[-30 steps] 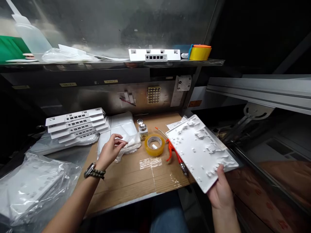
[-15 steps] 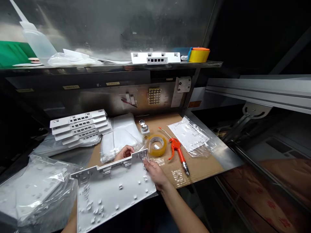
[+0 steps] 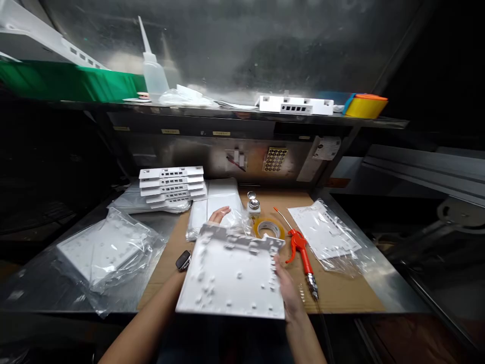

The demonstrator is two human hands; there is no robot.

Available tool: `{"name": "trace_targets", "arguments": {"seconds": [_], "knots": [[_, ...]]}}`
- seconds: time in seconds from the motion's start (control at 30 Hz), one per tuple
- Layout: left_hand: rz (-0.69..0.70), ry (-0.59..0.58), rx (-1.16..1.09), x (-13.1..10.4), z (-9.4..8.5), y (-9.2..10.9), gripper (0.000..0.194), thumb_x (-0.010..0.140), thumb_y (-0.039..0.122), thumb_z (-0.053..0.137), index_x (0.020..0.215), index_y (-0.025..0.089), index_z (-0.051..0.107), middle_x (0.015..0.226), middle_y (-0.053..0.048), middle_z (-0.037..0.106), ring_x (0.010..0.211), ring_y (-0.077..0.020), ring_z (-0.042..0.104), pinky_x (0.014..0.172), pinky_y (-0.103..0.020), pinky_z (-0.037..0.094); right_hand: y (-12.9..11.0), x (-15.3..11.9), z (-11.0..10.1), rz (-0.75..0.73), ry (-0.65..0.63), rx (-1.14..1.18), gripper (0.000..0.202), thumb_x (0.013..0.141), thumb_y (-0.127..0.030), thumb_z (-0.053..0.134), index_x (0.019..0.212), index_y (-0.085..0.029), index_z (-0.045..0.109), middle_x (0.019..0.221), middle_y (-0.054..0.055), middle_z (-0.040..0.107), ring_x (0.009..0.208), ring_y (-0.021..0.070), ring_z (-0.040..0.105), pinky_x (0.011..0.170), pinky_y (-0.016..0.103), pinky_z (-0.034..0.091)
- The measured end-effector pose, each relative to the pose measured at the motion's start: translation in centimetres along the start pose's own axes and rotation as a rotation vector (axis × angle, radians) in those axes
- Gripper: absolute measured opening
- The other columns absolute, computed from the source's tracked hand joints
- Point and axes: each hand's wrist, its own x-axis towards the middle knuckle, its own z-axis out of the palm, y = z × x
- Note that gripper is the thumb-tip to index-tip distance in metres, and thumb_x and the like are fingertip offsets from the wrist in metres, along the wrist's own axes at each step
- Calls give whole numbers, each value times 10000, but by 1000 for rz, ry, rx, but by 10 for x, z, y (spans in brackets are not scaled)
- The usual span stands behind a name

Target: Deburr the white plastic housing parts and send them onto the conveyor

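A white plastic housing panel [image 3: 235, 283] is held above the front of the cardboard sheet [image 3: 348, 293], tilted, with its ribbed and clipped inner face turned up toward the wearer. Its right edge is gripped by the right hand [image 3: 287, 290], the thumb laid over the rim; the left hand [image 3: 219, 216] is partly hidden behind the far edge, its fingers stretched out over the stack of clear plastic bags [image 3: 220, 191] — whether a bag or the panel is pinched there cannot be told. For good handling, the panel is best carried by its rim, with pressure kept off the small posts and clips, and it should be held level enough that no corner is snagged in loose film. As for room, the far edge is overlapped in view with the yellow tape roll [image 3: 258, 227], and the pump-top bottle [image 3: 253, 207] stands just behind that, so little slack is left straight ahead. The right side is bounded by the red air blow gun [image 3: 299, 245], beyond which a bagged panel [image 3: 326, 232] is laid. More open space is offered on the left — bare cardboard, then the metal bench [image 3: 36, 288] bearing another wrapped panel [image 3: 104, 250]. The near edge of the panel is seen against the bench's front edge, so a firm grip is advisable.
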Motion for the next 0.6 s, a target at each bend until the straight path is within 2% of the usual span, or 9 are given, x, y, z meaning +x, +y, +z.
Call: {"name": "trace_targets", "arguments": {"seconds": [0.07, 0.17, 0.3, 0.4, 0.47, 0.53, 0.57, 0.6], "knots": [[4, -9, 28, 4, -2, 8, 567, 920, 305, 589, 1478, 230, 527, 1622, -131, 434, 1336, -355, 554, 1036, -502, 527, -9, -7, -6, 6, 52, 76, 715, 817, -726, 699, 1259, -165, 716, 1100, 131, 803, 1168, 337, 727, 959, 502, 606], [24, -76, 42, 7, -2, 19, 607, 940, 325, 609, 1532, 299, 474, 1694, -76, 333, 1369, -347, 544, 1031, -472, 538, -26, -20, -15, -42, 181, 170, 718, 883, -733, 604, 1360, -200, 658, 1223, 126, 773, 1200, 323, 716, 1001, 510, 596], [62, -153, 14, 13, 8, 29, 649, 953, 340, 625, 1570, 318, 424, 1708, -65, 304, 1412, -331, 514, 1097, -458, 501, -42, -37, -23, -111, 339, 182, 764, 893, -709, 620, 1463, -203, 572, 1301, 119, 742, 1199, 319, 717, 1023, 506, 595], [80, -177, -17, 18, 18, 34, 656, 933, 315, 641, 1560, 301, 447, 1707, -72, 303, 1422, -347, 493, 1070, -460, 521, -43, -47, -26, -218, 468, 147, 822, 863, -712, 663, 1510, -225, 522, 1325, 101, 731, 1218, 316, 707, 1017, 477, 606], [94, -201, -50, 19, 24, 37, 668, 910, 242, 615, 1556, 303, 456, 1704, -81, 307, 1305, -326, 588, 949, -425, 580, -35, -54, -31, -356, 609, 87, 895, 829, -748, 679, 1535, -232, 489, 1351, 103, 716, 1264, 331, 677, 1020, 460, 607], [103, -240, -95, 20, 30, 40, 729, 856, 146, 574, 1554, 322, 461, 1705, -92, 302, 1012, -248, 696, 740, -365, 604, -20, -60, -43, -488, 700, -40, 965, 796, -793, 680, 1537, -207, 485, 1345, 134, 714, 1301, 371, 645, 1018, 466, 608], [105, -258, -120, 21, 33, 42, 767, 821, 112, 564, 1551, 328, 468, 1704, -100, 303, 881, -207, 695, 646, -336, 584, -11, -63, -51, -500, 665, -110, 977, 781, -801, 690, 1527, -199, 499, 1333, 149, 718, 1316, 394, 630, 1014, 481, 610], [107, -272, -147, 22, 36, 43, 792, 794, 93, 563, 1546, 326, 479, 1696, -110, 320, 804, -181, 679, 586, -313, 560, -1, -65, -59, -457, 577, -160, 958, 763, -790, 719, 1504, -212, 530, 1324, 151, 722, 1336, 412, 610, 1013, 499, 610]]}}
